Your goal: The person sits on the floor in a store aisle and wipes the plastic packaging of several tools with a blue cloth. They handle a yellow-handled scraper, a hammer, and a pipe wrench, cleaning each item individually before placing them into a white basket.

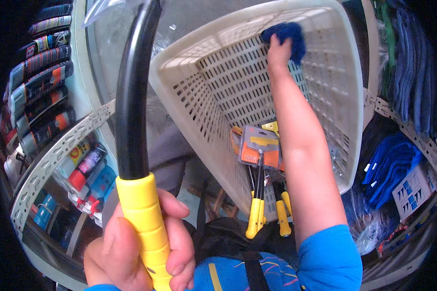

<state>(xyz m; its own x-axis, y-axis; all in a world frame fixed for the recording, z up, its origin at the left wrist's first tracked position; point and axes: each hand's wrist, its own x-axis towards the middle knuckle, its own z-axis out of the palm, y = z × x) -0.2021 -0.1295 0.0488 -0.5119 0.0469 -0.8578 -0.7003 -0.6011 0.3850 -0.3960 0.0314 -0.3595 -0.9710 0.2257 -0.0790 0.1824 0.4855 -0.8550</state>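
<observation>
Upright in front of me, my left hand (111,247) grips the yellow ribbed handle of a long tool. Its curved black tubular shaft (133,94) runs out past the top of the view, so the tool's head is hidden. My right arm reaches into a white slotted plastic basket (327,69). At its far end my right hand (279,54) holds a bunched dark blue cloth (295,42) against the inner wall. In the near end of the basket lie a blister-packed scraper-like tool (258,147) and several tools with yellow grips (255,218).
Spray cans (43,80) stand in a row on the left shelving, with more bottles and cans (89,167) below. A perforated metal shelf edge (54,152) curves nearby. On the right are folded blue cloths (389,167), hanging grey-blue cloths (411,72) and clear plastic wrap (369,232).
</observation>
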